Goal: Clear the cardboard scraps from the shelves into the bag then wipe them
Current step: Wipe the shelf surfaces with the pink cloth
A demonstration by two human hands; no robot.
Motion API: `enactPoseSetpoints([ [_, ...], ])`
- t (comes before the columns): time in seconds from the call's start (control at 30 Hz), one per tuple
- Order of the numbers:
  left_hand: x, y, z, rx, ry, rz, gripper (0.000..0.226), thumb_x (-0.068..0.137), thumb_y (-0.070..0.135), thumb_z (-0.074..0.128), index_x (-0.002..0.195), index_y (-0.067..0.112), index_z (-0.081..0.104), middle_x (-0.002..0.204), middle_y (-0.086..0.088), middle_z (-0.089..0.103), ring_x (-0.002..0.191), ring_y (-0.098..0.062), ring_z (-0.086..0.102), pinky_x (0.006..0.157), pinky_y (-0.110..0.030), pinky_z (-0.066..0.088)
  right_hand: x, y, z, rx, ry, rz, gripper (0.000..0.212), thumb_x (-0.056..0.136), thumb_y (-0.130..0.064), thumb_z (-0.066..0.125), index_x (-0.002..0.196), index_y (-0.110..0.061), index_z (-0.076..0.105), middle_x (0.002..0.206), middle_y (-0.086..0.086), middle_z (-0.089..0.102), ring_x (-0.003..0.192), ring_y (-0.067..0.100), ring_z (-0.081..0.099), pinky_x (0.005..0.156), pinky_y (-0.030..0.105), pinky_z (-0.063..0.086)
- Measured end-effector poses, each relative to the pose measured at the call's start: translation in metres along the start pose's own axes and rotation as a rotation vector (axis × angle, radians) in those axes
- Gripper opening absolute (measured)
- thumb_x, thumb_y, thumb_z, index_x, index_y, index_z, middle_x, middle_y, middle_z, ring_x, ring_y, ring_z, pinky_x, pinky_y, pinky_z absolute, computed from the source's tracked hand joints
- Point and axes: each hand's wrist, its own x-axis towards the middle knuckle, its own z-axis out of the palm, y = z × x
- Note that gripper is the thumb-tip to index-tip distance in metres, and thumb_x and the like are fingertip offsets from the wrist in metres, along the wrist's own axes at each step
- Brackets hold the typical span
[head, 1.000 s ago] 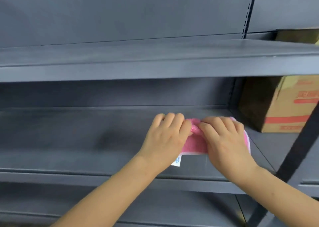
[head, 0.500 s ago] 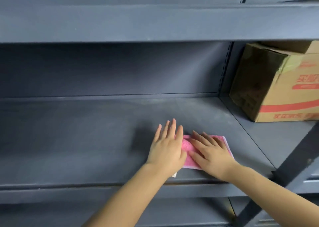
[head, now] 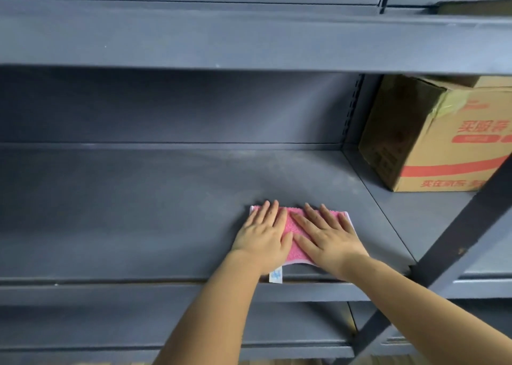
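Pink cloth on my slate-grey shelf

The cloth (head: 297, 227) under my fingers (head: 317, 219) is bright pink with a fine pebbled nap and a thin pale border. Its white tag (head: 276, 275), printed in blue, hangs at the shelf's front edge. The shelf (head: 138, 212) is a flat dark blue-grey, dulled by paler dusty smears toward its back right corner. Past the right edge, the cardboard box (head: 443, 154) is tan with an orange-red band, red lettering and yellowish tape.
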Motion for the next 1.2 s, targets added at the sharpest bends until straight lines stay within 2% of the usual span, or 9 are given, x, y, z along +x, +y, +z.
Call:
enactPoseSetpoints([
  [0.4, 0.004, 0.001, -0.001, 0.025, -0.033, -0.026, 0.055, 0.1, 0.032, 0.018, 0.149, 0.013, 0.0, 0.158, -0.006, -0.006, 0.145, -0.016, -0.006, 0.116, -0.03, -0.007, 0.013, 0.005, 0.004, 0.016, -0.003, -0.02, 0.057, 0.093, -0.056, 0.011, 0.145, -0.041, -0.006, 0.156, -0.011, -0.011, 0.144, 0.016, -0.013, 0.114, 0.042, -0.009],
  [0.7, 0.038, -0.012, -0.005, 0.041, -0.077, -0.016, 0.055, 0.101, 0.033, 0.016, 0.149, 0.013, -0.002, 0.157, -0.005, -0.009, 0.145, -0.016, -0.009, 0.117, -0.029, -0.007, 0.045, 0.01, 0.001, -0.001, 0.034, -0.011, 0.058, 0.094, -0.053, 0.013, 0.147, -0.034, -0.003, 0.157, -0.006, -0.009, 0.144, 0.021, -0.011, 0.113, 0.046, -0.006],
  [1.0, 0.08, -0.03, -0.006, 0.062, -0.076, -0.005, 0.054, 0.101, 0.032, 0.014, 0.148, 0.013, -0.006, 0.157, -0.004, -0.012, 0.145, -0.015, -0.01, 0.118, -0.03, -0.007, 0.087, 0.016, -0.007, 0.022, 0.073, -0.005, 0.058, 0.094, -0.054, 0.017, 0.146, -0.037, 0.0, 0.157, -0.007, -0.005, 0.145, 0.022, -0.007, 0.113, 0.048, -0.007],
  [1.13, 0.092, -0.037, -0.007, 0.071, -0.047, 0.01, 0.054, 0.101, 0.032, 0.013, 0.148, 0.015, -0.006, 0.156, -0.004, -0.016, 0.144, -0.016, -0.013, 0.116, -0.029, -0.008, 0.096, 0.015, -0.009, 0.073, 0.154, 0.011, 0.063, 0.093, -0.052, 0.023, 0.148, -0.025, 0.006, 0.158, 0.001, -0.006, 0.144, 0.023, -0.008, 0.115, 0.044, -0.007],
  [1.2, 0.096, -0.039, -0.006, 0.062, 0.022, 0.016, 0.053, 0.1, 0.032, 0.015, 0.149, 0.017, -0.001, 0.157, -0.001, -0.012, 0.144, -0.016, -0.01, 0.117, -0.031, -0.004, 0.097, 0.014, -0.011, 0.084, 0.231, 0.014, 0.065, 0.092, -0.052, 0.028, 0.144, -0.015, 0.017, 0.155, 0.006, 0.008, 0.143, 0.025, 0.002, 0.115, 0.042, -0.003],
])
